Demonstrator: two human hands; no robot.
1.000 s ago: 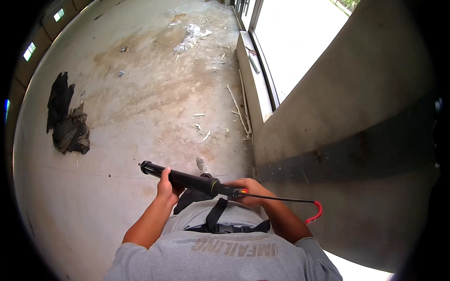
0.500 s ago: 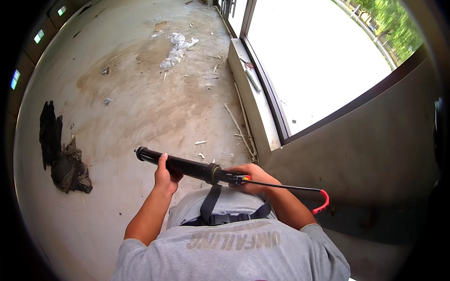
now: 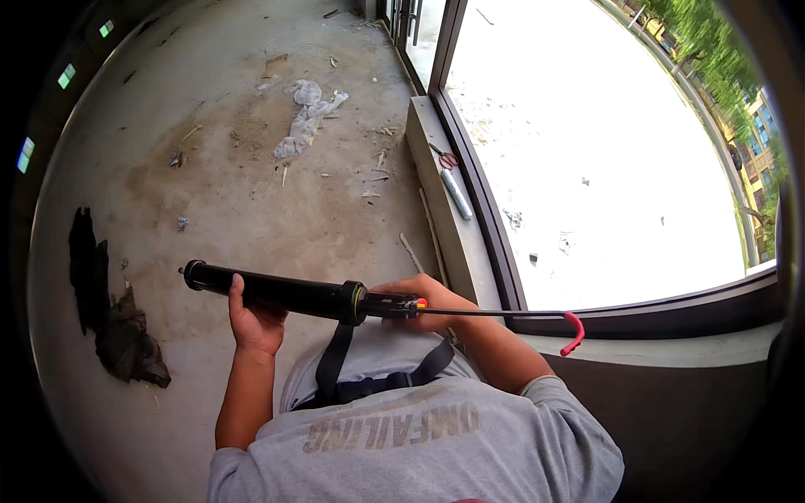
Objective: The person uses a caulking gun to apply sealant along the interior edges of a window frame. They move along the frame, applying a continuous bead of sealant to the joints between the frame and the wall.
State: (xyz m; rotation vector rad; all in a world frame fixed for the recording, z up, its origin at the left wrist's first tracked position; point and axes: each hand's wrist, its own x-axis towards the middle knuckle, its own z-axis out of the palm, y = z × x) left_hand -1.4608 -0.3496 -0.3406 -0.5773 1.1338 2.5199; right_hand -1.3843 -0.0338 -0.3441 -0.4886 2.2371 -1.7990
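Observation:
A black caulking gun (image 3: 285, 289) lies across my front, its barrel pointing left and slightly up. My left hand (image 3: 254, 323) wraps the barrel from below, thumb over its top. At the handle end, my right hand (image 3: 428, 300) is closed around the grip; most of its fingers are hidden behind the gun. From the rear, a thin rod (image 3: 495, 313) runs right and ends in a red hooked end (image 3: 573, 334). A small red and yellow part shows beside the right hand.
On the window ledge (image 3: 432, 134) lie red-handled scissors (image 3: 446, 158) and a silvery foil tube (image 3: 456, 194). Crumpled clear plastic (image 3: 303, 121) and several scraps litter the concrete floor. Dark cloth (image 3: 126, 339) lies at the left. A large framed window (image 3: 490, 201) borders the right side.
The caulking gun and both my hands have shifted left in the picture. The view has turned, showing more of the window on the right. Both hands keep their hold.

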